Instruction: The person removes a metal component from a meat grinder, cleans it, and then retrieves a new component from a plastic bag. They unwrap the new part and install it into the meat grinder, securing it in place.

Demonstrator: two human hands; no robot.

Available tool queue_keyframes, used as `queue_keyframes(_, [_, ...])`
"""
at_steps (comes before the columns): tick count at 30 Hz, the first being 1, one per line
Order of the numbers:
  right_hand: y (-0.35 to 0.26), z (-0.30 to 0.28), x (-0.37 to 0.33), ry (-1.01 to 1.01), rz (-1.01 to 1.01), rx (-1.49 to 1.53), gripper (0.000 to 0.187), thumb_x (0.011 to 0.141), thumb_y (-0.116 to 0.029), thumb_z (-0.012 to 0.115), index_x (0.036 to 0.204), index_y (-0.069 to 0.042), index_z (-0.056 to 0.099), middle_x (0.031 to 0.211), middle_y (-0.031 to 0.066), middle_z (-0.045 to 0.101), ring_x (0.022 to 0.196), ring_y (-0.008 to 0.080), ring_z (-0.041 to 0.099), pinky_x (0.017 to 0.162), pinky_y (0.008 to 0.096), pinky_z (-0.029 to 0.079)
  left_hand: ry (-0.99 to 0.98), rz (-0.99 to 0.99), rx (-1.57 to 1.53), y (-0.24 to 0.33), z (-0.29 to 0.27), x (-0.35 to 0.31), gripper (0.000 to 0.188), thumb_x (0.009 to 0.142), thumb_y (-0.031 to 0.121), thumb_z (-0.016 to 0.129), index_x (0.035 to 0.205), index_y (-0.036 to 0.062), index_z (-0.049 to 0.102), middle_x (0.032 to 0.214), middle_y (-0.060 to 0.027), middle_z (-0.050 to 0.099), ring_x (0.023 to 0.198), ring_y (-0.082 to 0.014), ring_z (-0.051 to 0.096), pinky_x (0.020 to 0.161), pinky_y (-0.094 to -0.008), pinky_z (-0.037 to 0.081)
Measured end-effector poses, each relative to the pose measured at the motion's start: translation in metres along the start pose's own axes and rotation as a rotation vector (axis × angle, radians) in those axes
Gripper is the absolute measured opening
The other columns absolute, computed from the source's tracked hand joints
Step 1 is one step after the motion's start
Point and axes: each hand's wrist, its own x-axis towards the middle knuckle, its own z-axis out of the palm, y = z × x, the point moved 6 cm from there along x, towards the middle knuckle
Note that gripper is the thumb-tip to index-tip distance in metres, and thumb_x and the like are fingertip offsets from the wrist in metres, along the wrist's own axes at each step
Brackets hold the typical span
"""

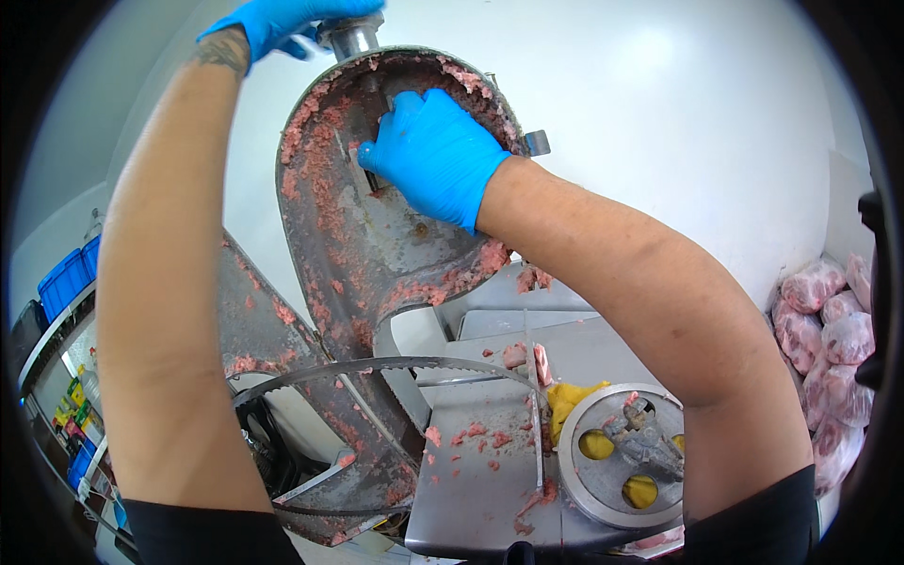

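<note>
In front of me stands a meat bandsaw with its grey upper housing exposed, its inside smeared with pink ground meat. My left hand, in a blue glove, reaches up to the metal knob on top of the housing; its fingers close over it, partly cut off by the picture's edge. Inside the housing my right hand, also blue-gloved, is closed beside a metal bracket; its fingers hide what they grip. A toothed saw blade hangs loose in a loop below, across the lower housing.
A round saw wheel lies on the steel table, against a yellow cloth. Meat scraps dot the table. Bagged meat is piled at the right. Shelves at the left hold blue bins and bottles.
</note>
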Motion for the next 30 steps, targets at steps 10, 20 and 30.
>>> queue_keyframes(10, [0.000,0.002,0.000,-0.016,0.018,-0.006,0.039,0.086,-0.008,0.063,0.123,-0.018,0.070,0.093,0.0107,0.066,0.097,0.0305,0.061,0.075,0.0418,0.049,-0.031,0.033,0.630,0.028,0.041,0.040,0.039,0.091,0.041,0.068,0.098,0.0037,0.079,0.091,-0.0142,0.077,0.081,-0.0240,0.073,0.080,-0.0389,0.058])
queue_keyframes(20, [0.001,-0.002,0.001,-0.013,0.004,0.015,0.031,0.085,-0.009,0.065,0.115,-0.016,0.073,0.093,0.0105,0.069,0.097,0.0311,0.063,0.077,0.0427,0.049,-0.051,-0.001,-0.068,0.002,0.020,0.002,0.044,0.085,0.053,0.076,0.090,0.0094,0.076,0.067,-0.0001,0.061,0.058,-0.0119,0.054,0.056,-0.0292,0.047])
queue_keyframes(30, [0.002,0.002,0.002,-0.021,0.034,0.027,0.035,0.085,-0.009,0.064,0.118,-0.018,0.072,0.093,0.0106,0.066,0.097,0.0313,0.061,0.076,0.0428,0.049,0.092,0.011,0.642,0.005,0.040,0.040,0.031,0.087,0.036,0.066,0.097,0.0100,0.080,0.098,-0.0154,0.077,0.082,-0.0299,0.073,0.079,-0.0433,0.057])
